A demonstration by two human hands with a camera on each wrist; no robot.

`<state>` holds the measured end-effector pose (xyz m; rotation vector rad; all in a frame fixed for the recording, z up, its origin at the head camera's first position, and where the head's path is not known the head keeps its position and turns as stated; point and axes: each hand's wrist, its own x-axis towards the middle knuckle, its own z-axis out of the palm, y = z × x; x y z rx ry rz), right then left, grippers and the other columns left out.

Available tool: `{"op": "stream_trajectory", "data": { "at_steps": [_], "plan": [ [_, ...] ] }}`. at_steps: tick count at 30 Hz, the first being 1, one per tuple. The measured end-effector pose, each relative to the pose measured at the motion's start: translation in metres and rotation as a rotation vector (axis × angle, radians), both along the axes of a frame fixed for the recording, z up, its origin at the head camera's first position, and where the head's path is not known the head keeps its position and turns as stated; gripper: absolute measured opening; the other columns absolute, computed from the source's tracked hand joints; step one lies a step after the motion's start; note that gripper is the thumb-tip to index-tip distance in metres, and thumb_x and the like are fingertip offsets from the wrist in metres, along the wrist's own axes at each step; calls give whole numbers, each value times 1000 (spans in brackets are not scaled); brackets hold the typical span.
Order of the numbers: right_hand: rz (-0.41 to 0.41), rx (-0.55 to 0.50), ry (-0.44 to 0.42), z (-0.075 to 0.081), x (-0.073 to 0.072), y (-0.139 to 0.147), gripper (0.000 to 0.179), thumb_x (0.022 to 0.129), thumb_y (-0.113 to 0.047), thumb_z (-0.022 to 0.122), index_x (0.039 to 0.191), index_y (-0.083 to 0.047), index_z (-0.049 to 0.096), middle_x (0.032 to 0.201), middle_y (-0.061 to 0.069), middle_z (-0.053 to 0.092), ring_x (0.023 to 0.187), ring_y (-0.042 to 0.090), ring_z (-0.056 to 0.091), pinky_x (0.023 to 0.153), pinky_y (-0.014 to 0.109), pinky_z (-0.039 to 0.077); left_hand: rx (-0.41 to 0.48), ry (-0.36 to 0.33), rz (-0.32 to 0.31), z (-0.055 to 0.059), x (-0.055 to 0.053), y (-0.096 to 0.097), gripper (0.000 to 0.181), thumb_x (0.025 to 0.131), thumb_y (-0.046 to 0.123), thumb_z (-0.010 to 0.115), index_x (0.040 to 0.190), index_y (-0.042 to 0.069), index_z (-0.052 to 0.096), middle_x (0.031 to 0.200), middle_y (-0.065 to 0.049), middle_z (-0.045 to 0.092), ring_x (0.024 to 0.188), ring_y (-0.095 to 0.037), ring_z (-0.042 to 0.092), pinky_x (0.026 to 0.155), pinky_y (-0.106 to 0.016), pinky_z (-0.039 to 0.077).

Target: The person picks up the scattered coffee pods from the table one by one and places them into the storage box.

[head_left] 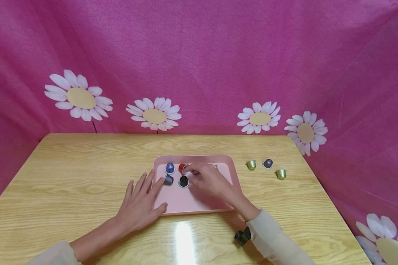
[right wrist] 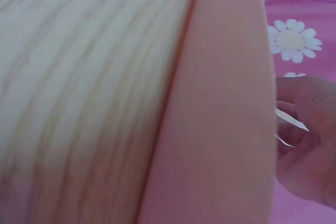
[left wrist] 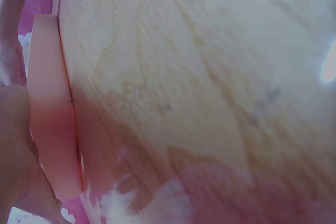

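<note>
My left hand [head_left: 139, 207] lies with its fingers spread at the left side of the pink tray [head_left: 185, 206], fingertips over the rim. Close to its index finger a dark grey coffee capsule [head_left: 168, 180] lies on its side. My right hand [head_left: 209, 180] reaches over the tray with bent fingers, fingertips right at a red coffee capsule [head_left: 182, 168] lying on its side. A dark piece shows between those fingers; I cannot tell whether they pinch it. Just left of the thumb stands a black capsule [head_left: 184, 181]. A blue capsule [head_left: 170, 168] stands at the back left.
A green capsule [head_left: 216, 167] is partly hidden behind my right hand. On the table [head_left: 86, 176] right of the tray are two green-gold capsules [head_left: 251, 165] and a dark purple one [head_left: 267, 163]. Black capsules [head_left: 242, 236] lie beside my right sleeve. A pink floral cloth [head_left: 199, 66] hangs behind.
</note>
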<state>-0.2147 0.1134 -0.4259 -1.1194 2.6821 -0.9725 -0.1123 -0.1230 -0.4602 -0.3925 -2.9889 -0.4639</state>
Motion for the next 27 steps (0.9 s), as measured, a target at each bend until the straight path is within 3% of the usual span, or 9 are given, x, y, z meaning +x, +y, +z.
{"op": "stream_trajectory", "data": {
  "at_steps": [3, 8, 10, 16, 21, 27],
  "plan": [
    [-14, -38, 5, 4, 0, 7, 28, 87, 5, 72, 114, -3, 72, 112, 10, 70, 101, 27, 67, 90, 41, 54, -1, -4, 1, 0, 0, 0, 76, 90, 50, 62, 153, 12, 42, 162, -19, 23, 145, -45, 21, 110, -71, 12],
    [-55, -50, 202, 11, -2, 24, 31, 79, 4, 77, 109, -2, 74, 107, 9, 73, 93, 26, 69, 83, 40, 55, -8, -18, 2, 0, -1, 0, 77, 90, 51, 61, 153, 12, 41, 162, -19, 21, 145, -45, 20, 110, -70, 11],
    [-74, -61, 234, 14, -2, 32, 34, 78, 4, 76, 111, -4, 74, 108, 8, 73, 92, 27, 69, 82, 40, 54, -9, -17, 0, 0, -1, 0, 77, 90, 51, 61, 154, 12, 41, 162, -19, 20, 146, -45, 20, 110, -70, 11],
    [-176, -88, 118, 21, 1, 55, 36, 85, 0, 75, 120, -1, 68, 113, 12, 67, 100, 33, 64, 86, 43, 54, -6, -21, 0, 0, -1, -1, 78, 90, 51, 61, 154, 12, 40, 163, -19, 19, 146, -45, 19, 110, -70, 10],
    [-249, -116, 95, 23, 2, 75, 36, 84, 0, 77, 119, 1, 67, 116, 15, 66, 104, 36, 65, 89, 44, 54, -6, -30, 2, 0, 0, -1, 78, 91, 51, 61, 154, 12, 39, 163, -19, 19, 146, -45, 18, 110, -71, 9],
    [-312, -128, 102, 14, -4, 100, 36, 85, 4, 74, 120, 3, 66, 121, 20, 63, 108, 38, 62, 92, 46, 53, -7, -36, 4, 0, 0, 0, 78, 91, 52, 61, 154, 12, 39, 163, -19, 18, 146, -46, 18, 110, -71, 9]
  ]
}}
